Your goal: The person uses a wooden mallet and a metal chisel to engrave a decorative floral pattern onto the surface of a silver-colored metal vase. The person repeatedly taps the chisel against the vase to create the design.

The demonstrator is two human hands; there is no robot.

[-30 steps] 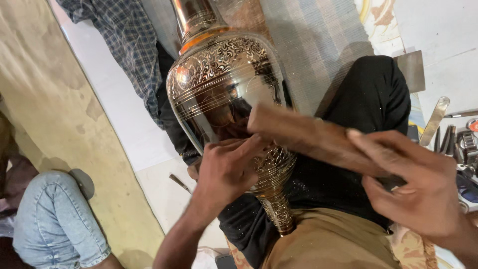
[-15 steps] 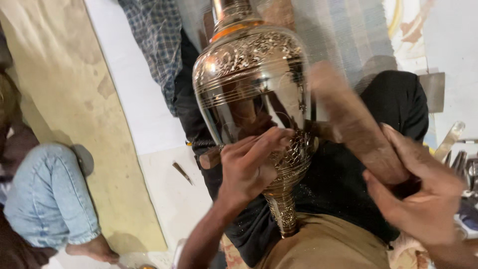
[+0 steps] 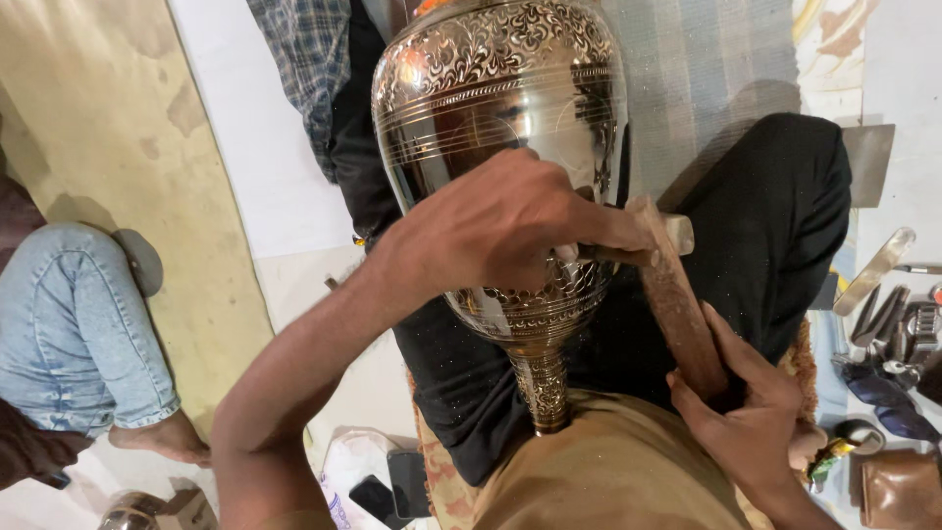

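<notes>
The left hand (image 3: 500,231) lies over the belly of an engraved brass vase (image 3: 500,128), its fingers pinched around a small chisel (image 3: 628,245) whose blunt end pokes out to the right. The right hand (image 3: 751,422) is wrapped around the lower end of a wooden mallet (image 3: 677,294), whose upper end touches the chisel's end. The vase rests across the person's lap, its narrow neck (image 3: 543,388) pointing down against the tan trouser leg (image 3: 608,471) and its body over black cloth (image 3: 775,206). Metal tools (image 3: 888,314) lie at the right edge of the floor. Another person's jeans-clad leg (image 3: 74,324) sits at the left.
</notes>
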